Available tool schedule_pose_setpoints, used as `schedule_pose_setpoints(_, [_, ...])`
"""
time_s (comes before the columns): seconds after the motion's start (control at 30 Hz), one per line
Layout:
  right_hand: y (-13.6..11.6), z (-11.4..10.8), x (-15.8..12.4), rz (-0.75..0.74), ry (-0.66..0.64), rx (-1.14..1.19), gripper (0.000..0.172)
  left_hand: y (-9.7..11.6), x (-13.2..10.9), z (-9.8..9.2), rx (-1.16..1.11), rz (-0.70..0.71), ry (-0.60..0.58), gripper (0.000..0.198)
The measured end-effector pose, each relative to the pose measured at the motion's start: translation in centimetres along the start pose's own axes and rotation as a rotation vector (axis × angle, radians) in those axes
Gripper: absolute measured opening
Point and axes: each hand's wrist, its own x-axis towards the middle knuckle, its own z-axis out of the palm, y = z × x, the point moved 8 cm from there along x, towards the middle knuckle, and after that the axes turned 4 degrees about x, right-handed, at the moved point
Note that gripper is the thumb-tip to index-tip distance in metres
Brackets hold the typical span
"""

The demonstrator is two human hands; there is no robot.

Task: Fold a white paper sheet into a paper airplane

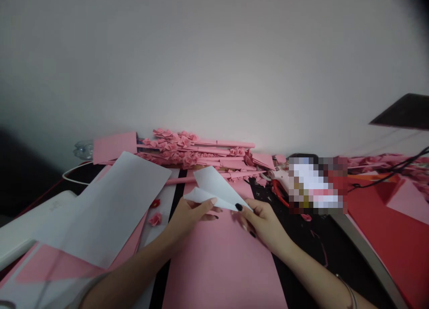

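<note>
A sheet of white paper (pixel 217 184) is held up in front of me, with one edge folded or rolled over on the left. My left hand (pixel 197 209) pinches that turned edge between thumb and fingers. At the paper's narrow right end, my right hand (pixel 259 217) grips it, the dark-nailed thumb on top. Beneath both hands lies a long pink paper sheet (pixel 221 264) on the dark table. Two small paper flowers, a pink one (pixel 155 219) and a red one (pixel 155 203), sit left of my left hand.
Pink paper flowers on stems (pixel 181 148) are piled along the wall. A large white sheet (pixel 110 206) covers pink paper at left, beside a white device (pixel 30 224). Red-handled scissors (pixel 279 193) and a blurred-out screen (pixel 317 184) stand right, near red paper (pixel 385 224).
</note>
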Motion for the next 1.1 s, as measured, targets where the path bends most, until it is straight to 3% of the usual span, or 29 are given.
schedule_pose_setpoints(0.1, [-0.6,-1.3,0.5,-0.013,0.028,-0.049,0.037,1.9,0.4,-2.0,0.092,0.204,0.155,0.036])
schedule_pose_setpoints(0.2, [-1.0,-1.4,0.7,0.002,-0.037,-0.149,0.032,5.2,-0.9,-4.7,0.355,0.51,0.489,0.058])
schedule_pose_setpoints(0.27, [-1.0,-1.1,0.7,-0.006,-0.102,-0.279,0.031,7.3,-2.7,-4.8,0.625,0.736,0.643,0.056])
schedule_pose_setpoints(0.3, [-1.1,-0.9,0.6,-0.02,-0.118,-0.349,0.03,8.0,-3.5,-4.0,0.753,0.859,0.646,0.048])
schedule_pose_setpoints(0.33, [-1.1,-0.9,0.6,-0.043,-0.117,-0.41,0.028,8.4,-4.0,-2.7,0.861,0.975,0.575,0.038])
schedule_pose_setpoints(0.4, [-1.3,-0.8,0.5,-0.1,-0.095,-0.504,0.023,7.6,-4.4,0.7,1.011,1.103,0.232,0.029])
schedule_pose_setpoints(0.47, [-1.5,-0.7,0.5,-0.16,-0.073,-0.556,0.019,5.2,-4.3,3.9,1.084,1.058,-0.182,0.033])
schedule_pose_setpoints(0.53, [-1.6,-0.7,0.5,-0.197,-0.046,-0.597,0.017,2.9,-4.3,5.7,1.145,0.964,-0.41,0.037])
schedule_pose_setpoints(0.6, [-1.7,-0.9,0.5,-0.222,-0.009,-0.633,0.018,1.4,-4.2,6.3,1.194,0.908,-0.474,0.039])
schedule_pose_setpoints(0.7, [-1.7,-1.0,0.6,-0.238,0.015,-0.643,0.017,0.5,-3.8,6.3,1.218,0.83,-0.466,0.044])
schedule_pose_setpoints(1.03, [-1.8,-0.9,1.1,-0.247,-0.008,-0.492,0.023,1.3,-4.2,6.2,1.259,0.654,-0.462,0.043])
schedule_pose_setpoints(1.1, [-1.9,-0.8,1.2,-0.268,0.0,-0.481,0.024,1.5,-4.2,6.2,1.265,0.67,-0.438,0.04])
